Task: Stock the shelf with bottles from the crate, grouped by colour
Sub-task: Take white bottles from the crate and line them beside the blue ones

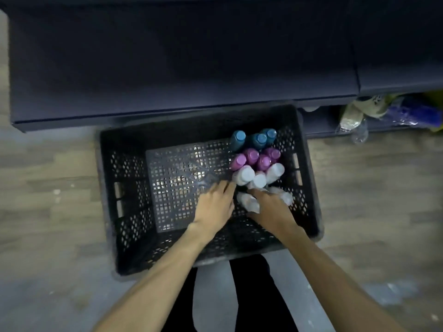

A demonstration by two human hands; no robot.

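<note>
Your two forearms reach down from the bottom of the view into the black crate (124,178), which sits on the wood-look floor (48,164) just in front of the dark shelf (167,68). Your left hand (213,204) lies with fingers stretched forward, its tips near the white bottles (247,174) but holding nothing that you can see. Your right hand (271,204) is pressed in among those white bottles, with one white bottle (249,202) lying tipped just to its left, between your two hands; motion blur hides whether the fingers have closed on it, so the hold cannot be judged. All the bottles are bunched in the crate's far right part: blue bottles (257,138) furthest from you, purple bottles (251,156) in the middle, white ones nearest. Most stand upright, caps toward the camera, so their long axis points up at you. The white group lies straight ahead of both hands, and your right hand is the nearer one, already among them. Taking the whites first looks the natural step, lifting straight up along the bottle axis so the purple row behind is not knocked. Beside the shelf at right lies a heap of bags (383,111).
</note>
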